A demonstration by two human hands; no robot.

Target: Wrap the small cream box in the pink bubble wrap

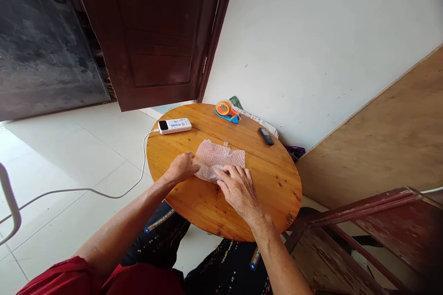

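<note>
A sheet of clear, pinkish bubble wrap (218, 154) lies on the round wooden table (194, 200), its near part folded and crumpled. At its left edge my left hand (182, 167) is closed, thumb and fingers pinching the plastic. My right hand (238, 190) rests on the near right part of the wrap, fingers bent and spread, thumb apart from the index finger. Whether anything is wrapped inside the crumpled fold I cannot tell.
A white device (178, 125) with a dark screen and a cable (134, 184) is at the back left. At the back stands an orange and blue tape dispenser (226, 110). A dark, blurred-out object (266, 136) lies at right. A reddish wooden chair (374, 212) stands nearby.
</note>
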